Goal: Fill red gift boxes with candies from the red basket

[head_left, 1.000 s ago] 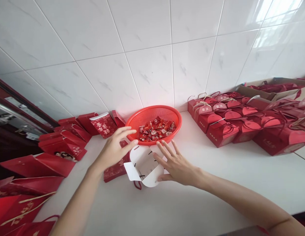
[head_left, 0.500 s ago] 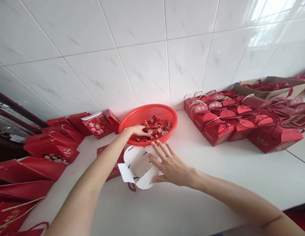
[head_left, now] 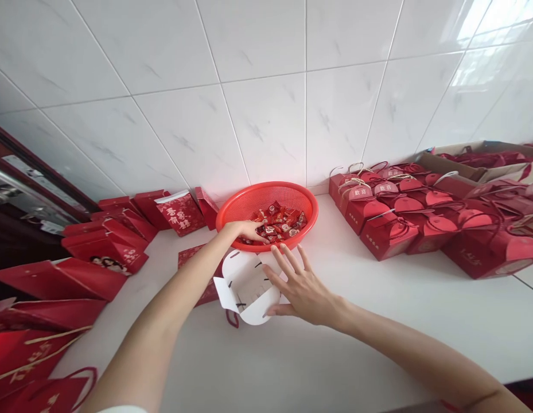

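My left hand point(head_left: 248, 230) reaches over the near left rim of the red plastic basket point(head_left: 307, 198), its fingertips down among the red-wrapped candies point(head_left: 283, 221); whether it grips any is hidden. Just in front of the basket stands an unfolded-top box point(head_left: 251, 287) with white inner flaps spread, its inside facing up. My right hand point(head_left: 298, 289) is at the right side of that box, fingers spread, the thumb by the near flap. Behind my left forearm, a red box point(head_left: 189, 254) lies partly hidden.
Red gift bags point(head_left: 107, 252) line the left side. A patterned red box point(head_left: 180, 212) stands by the wall. Closed red boxes with cord handles point(head_left: 386, 229) are grouped on the right, before a cardboard carton point(head_left: 464, 169). A tiled wall point(head_left: 266, 126) rises behind.
The view has shifted slightly left, so most things appear further right. Both hands keep nearly the same places, the left among the candies, the right beside the white-lined box.
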Tool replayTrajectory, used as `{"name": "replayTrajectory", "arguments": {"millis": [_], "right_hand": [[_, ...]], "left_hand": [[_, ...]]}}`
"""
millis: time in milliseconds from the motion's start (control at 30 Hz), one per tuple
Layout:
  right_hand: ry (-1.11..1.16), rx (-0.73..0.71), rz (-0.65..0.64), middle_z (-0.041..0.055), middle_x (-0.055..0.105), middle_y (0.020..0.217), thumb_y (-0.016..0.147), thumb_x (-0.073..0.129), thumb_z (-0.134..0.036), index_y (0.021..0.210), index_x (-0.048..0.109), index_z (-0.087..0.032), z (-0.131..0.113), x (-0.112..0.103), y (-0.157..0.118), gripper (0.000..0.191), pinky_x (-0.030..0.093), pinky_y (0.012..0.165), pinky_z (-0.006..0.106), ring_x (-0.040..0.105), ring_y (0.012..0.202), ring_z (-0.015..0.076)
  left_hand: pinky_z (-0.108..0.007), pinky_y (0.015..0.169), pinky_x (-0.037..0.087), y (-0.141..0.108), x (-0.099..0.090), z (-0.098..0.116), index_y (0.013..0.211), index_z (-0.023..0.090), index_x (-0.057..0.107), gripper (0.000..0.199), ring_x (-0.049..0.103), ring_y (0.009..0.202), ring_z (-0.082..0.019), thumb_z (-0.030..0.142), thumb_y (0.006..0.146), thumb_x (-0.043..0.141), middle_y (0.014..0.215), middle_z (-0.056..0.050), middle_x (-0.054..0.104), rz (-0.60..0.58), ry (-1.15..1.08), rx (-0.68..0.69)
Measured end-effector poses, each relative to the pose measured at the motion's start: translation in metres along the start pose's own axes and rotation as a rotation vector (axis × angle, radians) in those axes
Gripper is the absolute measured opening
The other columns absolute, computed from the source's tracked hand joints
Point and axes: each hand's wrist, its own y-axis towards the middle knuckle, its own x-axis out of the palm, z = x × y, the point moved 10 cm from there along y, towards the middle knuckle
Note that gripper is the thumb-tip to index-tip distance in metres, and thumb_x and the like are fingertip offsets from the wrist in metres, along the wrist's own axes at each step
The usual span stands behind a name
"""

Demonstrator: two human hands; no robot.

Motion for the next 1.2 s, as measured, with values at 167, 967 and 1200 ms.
{"name": "replayTrajectory", "arguments": {"millis": [167, 967, 1200], "right_hand": [[-0.018, 0.037, 0.063, 0.0289, 0.029, 0.159, 0.085, 0.045, -0.078, 0.148, 0.045, -0.015, 0.0, 0.008, -0.001, 0.09, 0.021, 0.112, 0.07, 0.026, 0.148, 0.0452], [-0.038, 0.128, 0.196, 0.0258, 0.026, 0.162, 0.092, 0.036, -0.075, 0.156, 0.033, -0.019, 0.026, -0.023, 0.016, 0.085, 0.01, 0.116, 0.067, 0.019, 0.151, 0.0392], [-0.107, 0.326, 0.271, 0.0226, 0.023, 0.163, 0.097, 0.045, -0.059, 0.156, 0.033, -0.015, 0.07, -0.028, 0.064, 0.075, 0.007, 0.117, 0.068, 0.013, 0.153, 0.0398]], "left_hand": [[-0.035, 0.084, 0.051, -0.002, -0.001, -0.002, 0.141, 0.022, 0.057, 0.092, 0.067, 0.108, -0.036, 0.064, 0.061, 0.076, 0.131, -0.018, 0.067, 0.019, 0.02, -0.017], [-0.029, 0.099, 0.049, -0.032, -0.027, 0.016, 0.114, 0.024, 0.075, 0.046, 0.067, 0.112, -0.025, 0.018, 0.069, 0.068, 0.122, -0.004, 0.074, 0.28, -0.135, 0.171], [-0.031, 0.089, 0.053, -0.036, -0.032, 0.026, 0.094, 0.022, 0.079, 0.035, 0.071, 0.093, -0.025, 0.016, 0.065, 0.059, 0.094, -0.002, 0.079, 0.334, -0.185, 0.264]]}}
